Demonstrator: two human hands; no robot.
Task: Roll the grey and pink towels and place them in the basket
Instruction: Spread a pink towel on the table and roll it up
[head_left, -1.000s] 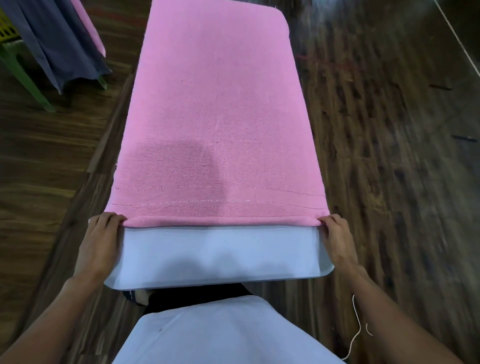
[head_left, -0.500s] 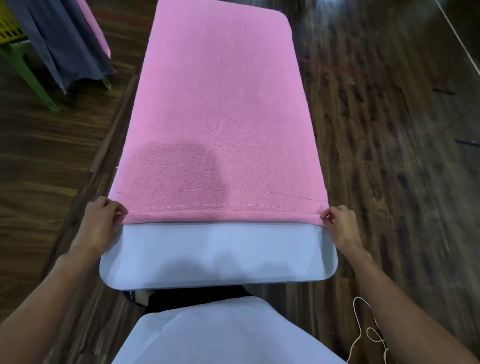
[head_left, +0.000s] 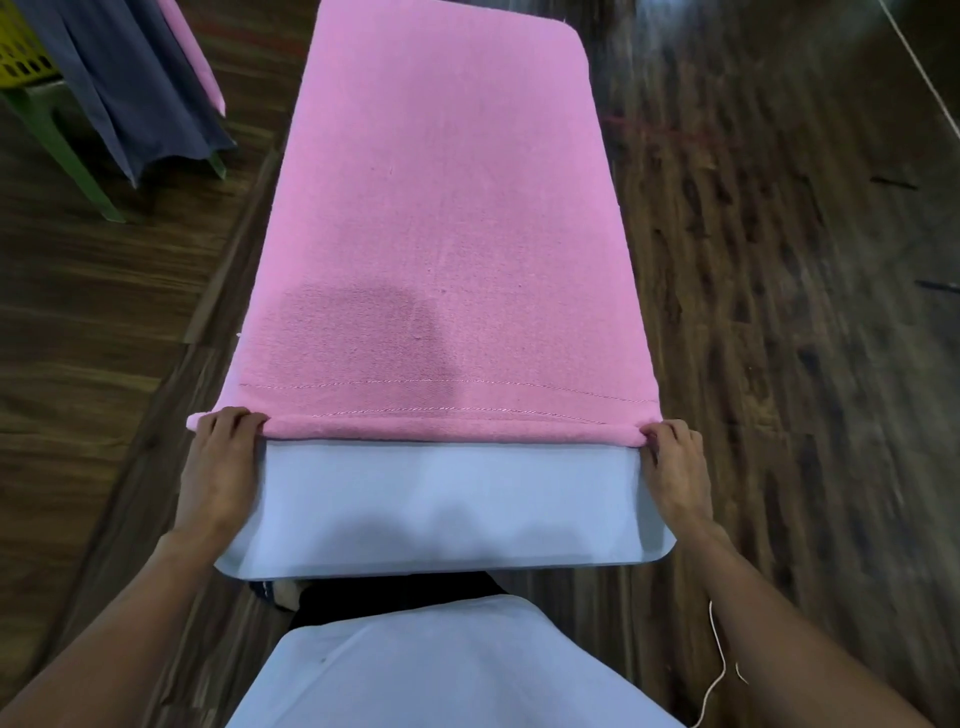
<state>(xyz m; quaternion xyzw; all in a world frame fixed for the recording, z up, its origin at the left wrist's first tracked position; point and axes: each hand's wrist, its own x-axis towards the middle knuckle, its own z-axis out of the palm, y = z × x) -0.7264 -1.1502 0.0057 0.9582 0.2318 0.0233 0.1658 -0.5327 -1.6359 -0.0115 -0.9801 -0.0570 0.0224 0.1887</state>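
My left hand (head_left: 221, 467) and right hand (head_left: 672, 467) pinch the pink towel (head_left: 441, 234) at its near edge, first turn just starting; grey towel (head_left: 130, 88) waits upper left, unrolled.

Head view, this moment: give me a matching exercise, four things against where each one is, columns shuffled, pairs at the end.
Things:
1. pink towel
2. grey towel
3. left hand
4. right hand

Places:
A. at the near right corner of the rolled edge
B. spread along the white table
C. hanging at the far left by the yellow basket
D. at the near left corner of the rolled edge

Pairs: 1-B, 2-C, 3-D, 4-A
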